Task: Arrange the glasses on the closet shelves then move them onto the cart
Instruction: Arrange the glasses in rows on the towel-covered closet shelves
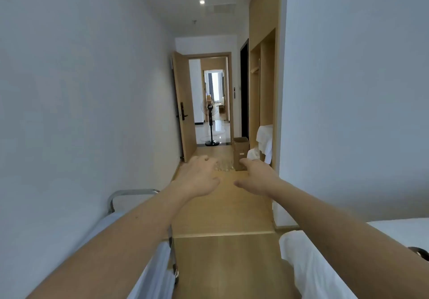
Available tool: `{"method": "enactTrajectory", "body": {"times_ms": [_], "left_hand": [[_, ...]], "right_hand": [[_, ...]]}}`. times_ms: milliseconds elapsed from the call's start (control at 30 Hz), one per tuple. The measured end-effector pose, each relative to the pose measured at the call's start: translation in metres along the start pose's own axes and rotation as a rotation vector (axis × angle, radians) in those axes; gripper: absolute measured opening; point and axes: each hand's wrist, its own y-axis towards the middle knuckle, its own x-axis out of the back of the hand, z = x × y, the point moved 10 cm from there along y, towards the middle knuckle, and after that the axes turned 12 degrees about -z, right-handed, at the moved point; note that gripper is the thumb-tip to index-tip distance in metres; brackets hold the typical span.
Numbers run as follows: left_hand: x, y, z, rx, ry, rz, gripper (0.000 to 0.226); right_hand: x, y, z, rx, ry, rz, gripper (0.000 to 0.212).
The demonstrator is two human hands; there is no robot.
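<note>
— Glasses point(224, 165): where are they?
— Clustered on the wooden floor point(222, 205), just beside a cardboard box point(240, 152), below the open closet point(262, 85).
— And the hands?
— Left hand point(199, 175) and right hand point(257, 176) reach forward in the air, fingers loosely curled, holding nothing. The cart point(130, 196) stands at the left wall.

The person is showing two bare forearms in the head view, and no sleeve is covering either of them up to the frame edge. The left hand point(199, 178) and the right hand point(257, 178) are wearing no gloves, rings or watch (as far as the slightly blurred picture is letting me see).
</note>
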Motion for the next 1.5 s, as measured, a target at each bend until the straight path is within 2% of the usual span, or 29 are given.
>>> {"method": "enactTrajectory", "body": {"times_ms": [400, 667, 933, 1267, 1500], "left_hand": [[-0.07, 0.117, -0.028, 0.038, 0.011, 0.01, 0.058], [-0.106, 0.168, -0.004, 0.078, 0.031, 0.042, 0.057], [-0.15, 0.236, 0.044, 0.049, 0.014, 0.044, 0.057], [-0.194, 0.341, 0.137, -0.006, -0.05, 0.046, 0.051], [-0.233, 0.398, 0.207, -0.014, -0.089, 0.079, 0.058]], "right_hand": [[-0.015, 0.113, -0.084, 0.024, -0.021, 0.039, 0.077], [-0.042, 0.17, -0.108, 0.039, -0.042, 0.08, 0.08], [-0.083, 0.243, -0.109, 0.021, -0.057, 0.074, 0.078], [-0.152, 0.364, -0.088, -0.045, -0.093, 0.07, 0.077], [-0.203, 0.438, -0.068, -0.061, -0.104, 0.08, 0.078]]}}
